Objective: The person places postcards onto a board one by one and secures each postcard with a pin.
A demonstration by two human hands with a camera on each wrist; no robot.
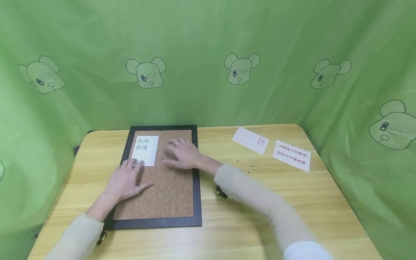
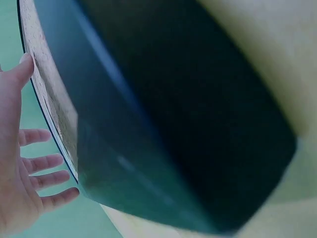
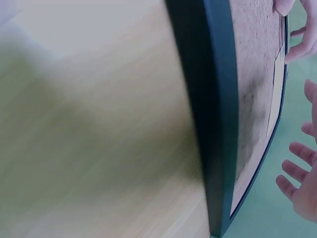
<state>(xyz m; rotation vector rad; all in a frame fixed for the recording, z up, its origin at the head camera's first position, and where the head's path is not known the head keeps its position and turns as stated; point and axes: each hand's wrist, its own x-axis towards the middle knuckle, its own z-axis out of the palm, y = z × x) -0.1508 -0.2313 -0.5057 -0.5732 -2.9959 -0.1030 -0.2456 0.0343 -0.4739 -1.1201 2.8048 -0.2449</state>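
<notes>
A cork board [image 1: 169,198] with a black frame [image 1: 156,222] lies on the table. On its upper left part is a white card [image 1: 149,153] printed with large dark characters. My left hand [image 1: 125,182] reaches over the board's left side, its fingertips at the card's lower edge and the thumb spread out over the cork. Over the upper right of the board, beside the card, my right hand [image 1: 183,154] is held with fingers extended and nothing in them. The right wrist view shows the right hand [image 3: 304,168] apart from the cork surface.
To the right lie two more white cards, one card [image 1: 250,140] near the back edge and a red-printed card [image 1: 291,155] further right. Three small shiny round pieces [image 1: 249,171] sit on the wooden table [image 1: 234,231] between board and cards. A green curtain [image 1: 201,101] surrounds the table.
</notes>
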